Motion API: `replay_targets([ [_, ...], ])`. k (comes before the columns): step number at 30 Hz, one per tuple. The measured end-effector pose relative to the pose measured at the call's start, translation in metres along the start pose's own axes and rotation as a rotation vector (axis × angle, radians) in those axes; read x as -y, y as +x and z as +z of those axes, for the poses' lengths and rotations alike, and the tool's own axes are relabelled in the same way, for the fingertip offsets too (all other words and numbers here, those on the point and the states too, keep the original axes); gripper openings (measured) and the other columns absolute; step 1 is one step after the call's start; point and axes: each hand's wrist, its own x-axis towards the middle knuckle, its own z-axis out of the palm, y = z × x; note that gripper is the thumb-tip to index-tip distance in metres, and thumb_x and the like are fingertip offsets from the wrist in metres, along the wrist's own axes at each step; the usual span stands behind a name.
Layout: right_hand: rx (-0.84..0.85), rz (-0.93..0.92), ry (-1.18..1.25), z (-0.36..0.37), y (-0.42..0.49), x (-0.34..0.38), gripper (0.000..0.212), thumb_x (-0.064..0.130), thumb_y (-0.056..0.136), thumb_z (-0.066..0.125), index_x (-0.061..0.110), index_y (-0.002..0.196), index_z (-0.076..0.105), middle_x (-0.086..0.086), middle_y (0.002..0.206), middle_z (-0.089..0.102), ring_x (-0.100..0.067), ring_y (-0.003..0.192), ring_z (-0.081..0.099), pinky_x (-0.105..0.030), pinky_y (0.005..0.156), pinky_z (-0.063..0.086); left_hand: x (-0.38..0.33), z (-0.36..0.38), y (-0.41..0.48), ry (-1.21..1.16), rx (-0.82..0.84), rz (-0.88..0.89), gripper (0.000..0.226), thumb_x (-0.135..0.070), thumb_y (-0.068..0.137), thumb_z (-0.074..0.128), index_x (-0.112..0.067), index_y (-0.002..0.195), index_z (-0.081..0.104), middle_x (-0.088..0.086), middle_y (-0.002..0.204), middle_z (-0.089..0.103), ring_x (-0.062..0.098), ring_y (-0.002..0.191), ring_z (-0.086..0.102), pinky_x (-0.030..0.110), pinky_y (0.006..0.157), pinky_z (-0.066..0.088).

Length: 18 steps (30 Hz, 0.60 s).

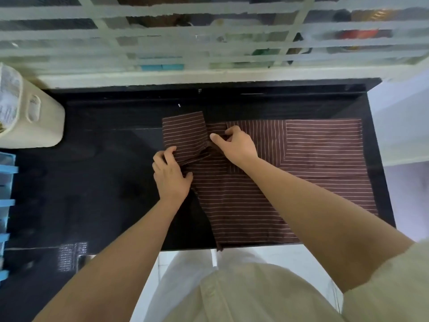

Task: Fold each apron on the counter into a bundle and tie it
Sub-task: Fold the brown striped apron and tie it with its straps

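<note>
A brown apron with thin white stripes lies spread on the right half of the black counter, a pocket patch on its right part. Its left end is folded over into a flap near the counter's middle. My left hand grips the lower edge of that flap, fingers curled over the cloth. My right hand pinches a fold of the apron just right of the flap, thumb pointing left.
A cream plastic basket stands at the counter's back left. A blue rack sits along the left edge. A slatted window grille runs behind the counter. The apron's lower corner reaches the front edge.
</note>
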Motion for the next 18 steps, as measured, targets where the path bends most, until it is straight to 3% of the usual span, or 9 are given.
replay_targets([
  [4,0.043,0.053,-0.015,0.03,0.009,0.017,0.077,0.057,0.086,0.063,0.007,0.14,0.038,-0.007,0.127,0.058,-0.024,0.114,0.059,-0.032,0.083,0.049,0.005,0.002,0.002,0.01,-0.008,0.072,0.079,-0.016,0.073,0.08,-0.014,0.139,0.036,0.015,0.136,0.035,0.03,0.121,0.041,0.043,0.099,0.044],
  [5,0.062,0.074,0.0,0.039,0.012,0.02,0.073,0.053,0.087,0.065,0.005,0.136,0.041,-0.008,0.122,0.061,-0.025,0.111,0.06,-0.033,0.083,0.049,0.007,0.003,0.003,0.018,-0.007,0.078,0.08,-0.017,0.073,0.08,-0.013,0.139,0.036,0.015,0.136,0.035,0.029,0.12,0.041,0.043,0.099,0.044],
  [8,0.118,0.032,0.035,0.042,0.014,0.019,0.029,0.038,0.095,0.06,0.01,0.101,0.06,-0.001,0.088,0.063,-0.017,0.087,0.063,-0.032,0.079,0.051,0.007,0.005,0.004,0.061,-0.023,0.061,0.089,-0.022,0.07,0.082,-0.013,0.142,0.031,0.016,0.138,0.034,0.031,0.121,0.041,0.043,0.098,0.044],
  [10,0.107,-0.033,0.18,0.031,0.011,0.018,0.022,0.033,0.097,0.057,0.012,0.099,0.063,-0.001,0.093,0.065,-0.014,0.087,0.061,-0.029,0.08,0.05,0.007,0.005,0.005,0.081,-0.038,0.068,0.094,-0.025,0.068,0.082,-0.012,0.144,0.027,0.018,0.14,0.032,0.034,0.123,0.039,0.045,0.099,0.043],
  [13,-0.073,-0.064,0.454,-0.002,-0.005,0.001,0.013,0.025,0.098,0.055,0.015,0.093,0.061,0.001,0.087,0.064,-0.01,0.073,0.06,-0.023,0.066,0.051,0.005,0.004,0.004,0.1,-0.04,0.095,0.096,-0.025,0.068,0.082,-0.011,0.144,0.025,0.02,0.141,0.031,0.036,0.123,0.038,0.048,0.1,0.041],
  [16,-0.36,0.008,0.48,-0.037,-0.024,-0.037,0.018,0.018,0.097,0.053,0.011,0.08,0.055,-0.003,0.072,0.057,-0.011,0.059,0.052,-0.025,0.056,0.046,0.0,0.004,-0.002,0.139,-0.027,0.163,0.096,-0.034,0.069,0.083,-0.01,0.143,0.027,0.02,0.141,0.032,0.037,0.123,0.038,0.049,0.1,0.04],
  [18,-0.442,0.083,0.484,-0.051,-0.036,-0.065,0.02,0.017,0.097,0.051,0.014,0.078,0.052,-0.003,0.072,0.06,-0.012,0.058,0.057,-0.023,0.052,0.049,-0.007,0.007,-0.007,0.122,0.023,0.268,0.095,-0.051,0.072,0.076,-0.013,0.144,0.027,0.019,0.145,0.029,0.036,0.129,0.033,0.051,0.104,0.036],
])
